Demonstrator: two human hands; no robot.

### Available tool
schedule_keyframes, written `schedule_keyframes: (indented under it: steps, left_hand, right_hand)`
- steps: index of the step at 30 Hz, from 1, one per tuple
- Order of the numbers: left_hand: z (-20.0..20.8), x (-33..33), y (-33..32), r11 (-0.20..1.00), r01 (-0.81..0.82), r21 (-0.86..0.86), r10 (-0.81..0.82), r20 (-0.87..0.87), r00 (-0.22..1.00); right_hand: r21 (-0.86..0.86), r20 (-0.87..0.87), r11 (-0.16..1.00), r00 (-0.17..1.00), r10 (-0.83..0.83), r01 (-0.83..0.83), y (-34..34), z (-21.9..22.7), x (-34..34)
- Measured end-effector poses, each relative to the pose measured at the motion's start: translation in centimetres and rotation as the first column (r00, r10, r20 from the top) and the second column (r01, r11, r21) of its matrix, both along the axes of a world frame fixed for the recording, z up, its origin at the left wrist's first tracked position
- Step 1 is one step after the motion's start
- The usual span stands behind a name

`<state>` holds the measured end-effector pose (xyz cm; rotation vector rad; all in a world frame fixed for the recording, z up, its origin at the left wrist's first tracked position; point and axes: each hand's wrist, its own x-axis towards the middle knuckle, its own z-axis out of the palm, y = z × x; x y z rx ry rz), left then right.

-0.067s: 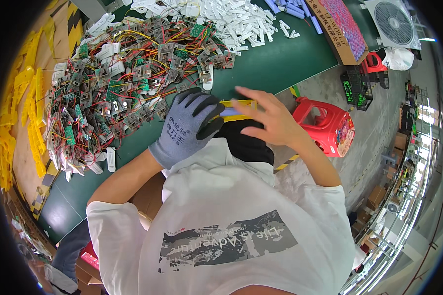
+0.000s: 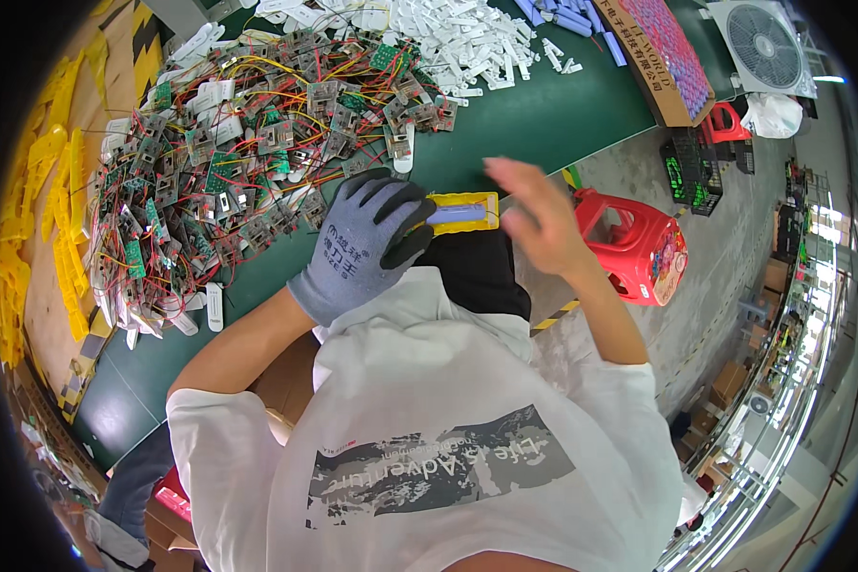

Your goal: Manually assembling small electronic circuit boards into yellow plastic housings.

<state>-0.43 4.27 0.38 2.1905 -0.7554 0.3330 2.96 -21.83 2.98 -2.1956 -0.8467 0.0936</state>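
Note:
My left hand (image 2: 362, 243), in a grey knit glove, is shut on the left end of a yellow plastic holder (image 2: 462, 212) at the near edge of the green table (image 2: 543, 105). A pale lilac cylinder lies in the holder. My right hand (image 2: 534, 219) is bare and blurred. It hovers just right of the holder with its fingers spread, holding nothing. My white printed T-shirt fills the lower middle of the view.
A tangled heap of small circuit boards with red and yellow wires (image 2: 238, 162) covers the table's left. White plastic pieces (image 2: 458, 38) lie at the back, yellow parts (image 2: 38, 191) at far left. A red plastic container (image 2: 639, 248), a black crate (image 2: 696, 172), a cardboard box (image 2: 658, 48) and a fan (image 2: 761, 33) stand to the right.
My right hand has lifted off the yellow holder and drawn back to the right, uncovering it. The gloved left hand keeps its grip.

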Motion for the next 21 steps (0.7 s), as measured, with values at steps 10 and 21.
schedule_keyframes:
  steps: [10,21]
  left_hand:
    - [-0.3,0.6,0.4,1.000,-0.012,0.028,0.011,0.015,1.000]
    - [1.1,-0.9,-0.1,0.960,-0.201,-0.194,0.249,0.264,0.932]
  right_hand:
    - [0.006,0.022,0.999,0.999,-0.041,0.041,0.9,0.1,-0.4]
    - [0.285,0.300,0.956,0.940,-0.162,0.073,0.7,-3.0,-2.7]
